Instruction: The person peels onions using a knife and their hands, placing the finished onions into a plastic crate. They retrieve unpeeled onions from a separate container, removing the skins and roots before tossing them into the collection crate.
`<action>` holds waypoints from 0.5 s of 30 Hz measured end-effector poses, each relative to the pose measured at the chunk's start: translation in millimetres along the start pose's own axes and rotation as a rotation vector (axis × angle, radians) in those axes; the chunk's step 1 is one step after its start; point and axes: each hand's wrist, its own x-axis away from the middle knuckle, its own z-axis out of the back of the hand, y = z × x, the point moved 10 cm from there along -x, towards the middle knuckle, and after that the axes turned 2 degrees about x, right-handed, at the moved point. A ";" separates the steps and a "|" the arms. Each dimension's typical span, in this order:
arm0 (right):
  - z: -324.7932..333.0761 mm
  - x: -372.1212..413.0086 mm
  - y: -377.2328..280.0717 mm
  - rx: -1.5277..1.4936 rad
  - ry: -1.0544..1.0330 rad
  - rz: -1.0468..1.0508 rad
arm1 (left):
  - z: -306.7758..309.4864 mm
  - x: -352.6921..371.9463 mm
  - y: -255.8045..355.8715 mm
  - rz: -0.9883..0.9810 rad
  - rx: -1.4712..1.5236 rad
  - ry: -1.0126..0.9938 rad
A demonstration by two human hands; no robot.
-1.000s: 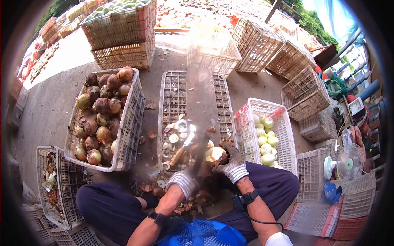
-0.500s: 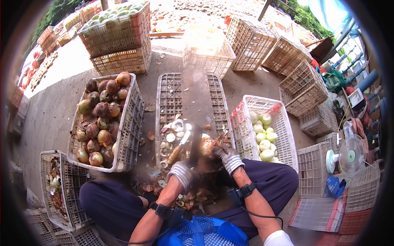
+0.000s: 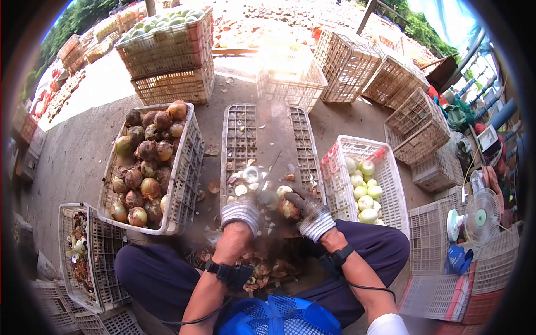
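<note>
At the far left a low crate (image 3: 92, 262) holds peel scraps beside the person's left knee; next to it a white crate (image 3: 187, 167) is heaped with unpeeled brown onions (image 3: 146, 162), and behind it two stacked crates (image 3: 167, 61) carry green fruit; in the middle an upturned slatted crate (image 3: 240, 128) serves as the work surface, with cut onion ends and pale peelings (image 3: 245, 178) lying toward its near edge; the left hand (image 3: 241, 215), in a knitted glove, is at that near edge with its fingers curled shut around the handle of a knife (image 3: 272, 167), whose thin blade slants up and to the right over the crate's middle; just right of the blade, an onion (image 3: 287, 207), partly peeled and brown at one side, sits at the near edge inside the gloved right hand (image 3: 314, 216), whose fingers wrap closed over its top; loose brown skins (image 3: 262, 268) litter the ground between the person's legs; to the right a white crate with red trim (image 3: 340, 167) holds peeled pale onions (image 3: 364, 192) in its near half; further right stand empty crates (image 3: 416, 125) and a small fan (image 3: 474, 219).
</note>
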 end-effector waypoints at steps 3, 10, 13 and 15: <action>-1.4 0.9 22.5 0.016 0.087 -0.082 | 27.0 -32.1 -20.5 0.047 -0.151 0.210; 17.8 -5.0 24.9 0.017 0.123 -0.185 | -2.9 -80.3 -59.7 0.044 -0.241 0.272; 14.4 -8.1 25.5 0.001 0.165 -0.165 | -2.7 -63.7 -51.7 -0.044 -0.293 0.439; 16.3 -10.5 24.5 0.008 0.205 -0.153 | 0.2 -47.5 -43.9 -0.099 -0.262 0.520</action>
